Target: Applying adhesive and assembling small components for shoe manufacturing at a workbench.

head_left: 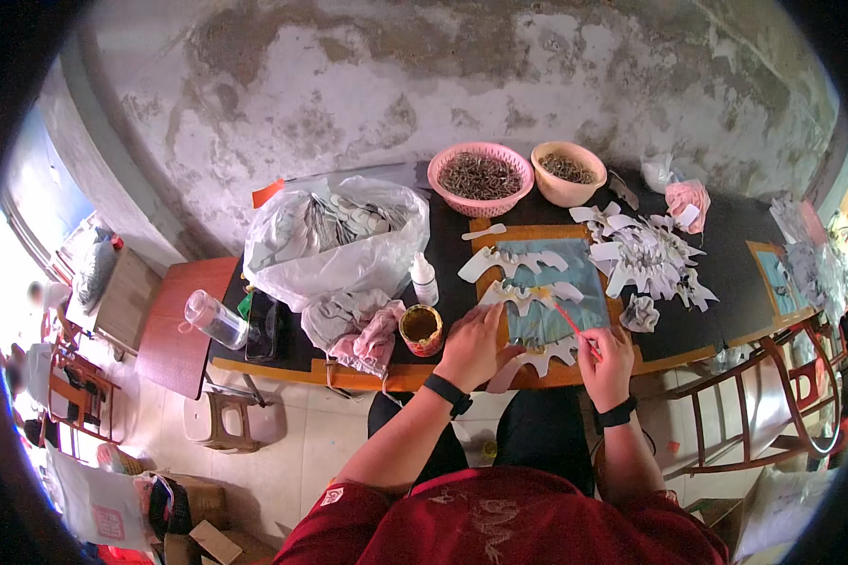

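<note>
My right hand [609, 361] is closed around a thin red-handled brush [568, 317]. Its far end meets a white cut-out strip with a scalloped edge [537, 291], where a yellowish smear shows. My left hand [471, 347] lies at the left end of that strip, fingers stretched over it and thumb apart. Two similar strips lie nearby: one farther off [513, 261], one nearer to me [548, 356]. Blue sheeting [575, 306] on a brown-edged board is underneath. Left of my left hand stand an open jar of brownish paste [421, 330] and a white squeeze bottle [424, 280].
A pile of scalloped white pieces [648, 247] lies right of the board. Behind stand a pink basket [481, 207] and a cream bowl [567, 193], both full of small dark metal-looking bits. A large plastic bag [283, 250] and crumpled cloths [349, 325] occupy the left.
</note>
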`<action>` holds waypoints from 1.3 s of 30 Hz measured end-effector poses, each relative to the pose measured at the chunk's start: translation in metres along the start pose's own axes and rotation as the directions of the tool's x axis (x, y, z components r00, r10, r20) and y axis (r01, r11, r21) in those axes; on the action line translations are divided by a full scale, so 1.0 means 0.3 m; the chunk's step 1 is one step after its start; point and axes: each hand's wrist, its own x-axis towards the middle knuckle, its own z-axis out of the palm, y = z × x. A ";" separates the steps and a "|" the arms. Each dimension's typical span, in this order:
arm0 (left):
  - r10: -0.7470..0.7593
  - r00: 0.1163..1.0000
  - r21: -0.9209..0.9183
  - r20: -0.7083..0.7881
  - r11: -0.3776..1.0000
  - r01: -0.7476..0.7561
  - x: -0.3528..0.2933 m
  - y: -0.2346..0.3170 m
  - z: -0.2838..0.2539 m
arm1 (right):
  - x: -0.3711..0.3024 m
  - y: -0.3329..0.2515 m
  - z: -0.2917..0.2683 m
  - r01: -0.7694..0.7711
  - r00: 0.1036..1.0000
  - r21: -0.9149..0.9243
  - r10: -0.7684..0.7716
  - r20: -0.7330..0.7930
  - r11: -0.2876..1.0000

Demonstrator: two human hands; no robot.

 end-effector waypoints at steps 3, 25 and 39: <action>0.003 1.000 0.019 0.003 1.000 -0.003 0.001 -0.005 0.005 | -0.011 -0.025 0.003 -0.041 0.999 0.047 0.040 0.015 0.998; -0.087 0.989 -0.080 0.119 0.992 0.097 0.003 0.000 -0.013 | 0.014 0.028 0.019 -0.071 0.997 -0.014 0.070 -0.031 0.997; -0.048 0.994 0.030 0.096 0.999 0.046 0.006 0.018 0.001 | -0.010 -0.018 -0.007 -0.070 0.997 0.065 0.069 0.022 0.995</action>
